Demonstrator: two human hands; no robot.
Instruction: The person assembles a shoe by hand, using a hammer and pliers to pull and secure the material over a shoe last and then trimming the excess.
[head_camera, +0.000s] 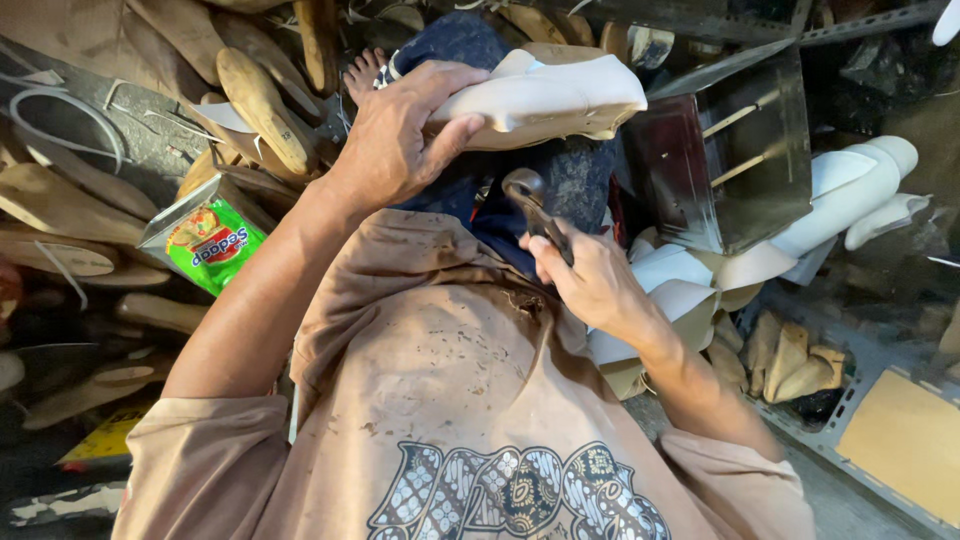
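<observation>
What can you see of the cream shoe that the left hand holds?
The cream shoe looks like pale, unfinished leather stretched over a form, its edge ragged underneath. It lies on its side on the person's dark-trousered knee, toe pointing right. The left hand presses on its heel end; the right hand holds a metal tool just below it.

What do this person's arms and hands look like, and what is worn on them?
Both hands, left hand and right hand, are bare, with no gloves, rings or watch visible. The forearms are uncovered too. Short, loose sleeves of a dusty pinkish-brown, stain-speckled T-shirt end above the elbows.
</observation>
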